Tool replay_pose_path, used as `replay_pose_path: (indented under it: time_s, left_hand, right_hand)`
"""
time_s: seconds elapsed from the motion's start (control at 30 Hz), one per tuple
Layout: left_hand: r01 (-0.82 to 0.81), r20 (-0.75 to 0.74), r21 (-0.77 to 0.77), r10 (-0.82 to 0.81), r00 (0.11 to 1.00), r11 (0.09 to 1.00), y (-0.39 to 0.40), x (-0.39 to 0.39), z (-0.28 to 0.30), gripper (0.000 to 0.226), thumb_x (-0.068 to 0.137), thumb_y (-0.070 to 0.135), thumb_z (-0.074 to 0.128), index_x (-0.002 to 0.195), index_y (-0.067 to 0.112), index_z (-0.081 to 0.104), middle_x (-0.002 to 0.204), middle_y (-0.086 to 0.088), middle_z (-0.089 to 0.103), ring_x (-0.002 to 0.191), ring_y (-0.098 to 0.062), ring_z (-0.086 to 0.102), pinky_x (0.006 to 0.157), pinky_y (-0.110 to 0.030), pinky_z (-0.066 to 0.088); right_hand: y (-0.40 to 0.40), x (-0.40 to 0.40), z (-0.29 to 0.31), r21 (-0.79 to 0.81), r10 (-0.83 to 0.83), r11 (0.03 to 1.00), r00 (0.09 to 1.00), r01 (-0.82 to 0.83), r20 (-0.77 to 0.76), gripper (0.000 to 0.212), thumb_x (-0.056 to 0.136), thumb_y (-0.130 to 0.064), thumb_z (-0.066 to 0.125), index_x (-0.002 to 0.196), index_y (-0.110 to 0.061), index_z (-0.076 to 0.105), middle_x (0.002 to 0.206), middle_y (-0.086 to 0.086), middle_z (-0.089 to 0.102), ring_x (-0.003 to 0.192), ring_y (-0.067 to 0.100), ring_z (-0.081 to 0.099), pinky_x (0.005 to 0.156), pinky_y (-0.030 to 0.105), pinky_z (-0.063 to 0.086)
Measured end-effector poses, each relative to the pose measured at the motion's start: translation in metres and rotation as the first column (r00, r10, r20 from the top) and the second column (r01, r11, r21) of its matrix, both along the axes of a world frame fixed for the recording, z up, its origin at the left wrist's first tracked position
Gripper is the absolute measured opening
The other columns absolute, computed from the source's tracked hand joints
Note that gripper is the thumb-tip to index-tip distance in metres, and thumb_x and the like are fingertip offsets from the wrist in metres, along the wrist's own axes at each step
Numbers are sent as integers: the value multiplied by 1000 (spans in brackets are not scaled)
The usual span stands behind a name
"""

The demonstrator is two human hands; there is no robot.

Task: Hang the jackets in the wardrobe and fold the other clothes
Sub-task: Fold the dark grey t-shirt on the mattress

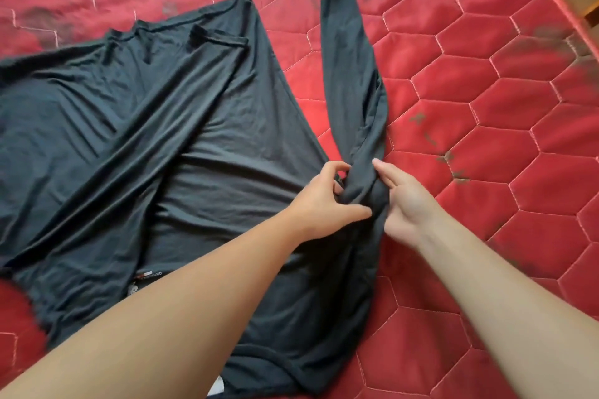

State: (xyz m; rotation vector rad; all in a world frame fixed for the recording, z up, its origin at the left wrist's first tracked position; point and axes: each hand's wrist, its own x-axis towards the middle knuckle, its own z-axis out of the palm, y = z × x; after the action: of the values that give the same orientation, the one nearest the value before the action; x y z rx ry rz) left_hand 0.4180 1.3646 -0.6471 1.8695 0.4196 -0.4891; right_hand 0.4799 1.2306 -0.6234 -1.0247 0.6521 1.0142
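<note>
Between both hands, the black shirt (162, 126) is bunched where its long sleeve (351, 74) meets the body. Left hand (327, 197) pinches that wad, fingers curled into the cloth; right hand (400, 201) grips it from the other side, index finger out straight. Shirt lies spread on the red quilted bed (486, 107), body running out past the left hand, sleeve stretching straight away from the right hand. Step looks like squaring up the sleeve before folding. Do it well: untwist the wad first, pull the shoulder seam flat, then lay the sleeve across the body without dragging the hem.
</note>
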Motion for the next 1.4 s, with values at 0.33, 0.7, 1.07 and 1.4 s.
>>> replay_pose_path:
  time_s: [0.33,0.7,1.07,1.4]
  left_hand:
    - [213,-15,191,-214,977,958,9,10,-11,64,69,56,77,122,30,51,95,9,46,83,-6,48,74,-22,38]
    - [-225,-322,-327,116,940,918,27,24,-13,14,96,28,59,88,21,68,59,3,61,53,-11,64,55,-25,55]
    - [-240,-351,-326,119,929,914,33,24,-13,16,95,18,59,80,13,60,48,1,55,49,-20,65,50,-30,56]
    - [-243,-374,-272,131,918,931,32,26,-13,21,93,13,57,73,13,60,45,-1,54,42,-21,61,45,-27,52]
  right_hand:
    - [-12,56,13,71,-195,979,978,190,71,30,93,-12,49,64,-21,47,50,-8,32,42,7,34,56,18,32]
    - [-4,9,-14,-298,390,897,900,-325,192,14,95,-17,56,83,-18,64,67,0,60,53,10,55,53,21,43]
    - [-3,38,-10,102,-123,986,991,128,-49,57,87,-50,55,121,-4,61,123,21,63,115,36,61,103,46,44]
    - [12,91,2,18,326,945,943,-327,69,24,71,-33,68,81,-11,74,83,6,71,77,20,70,79,30,57]
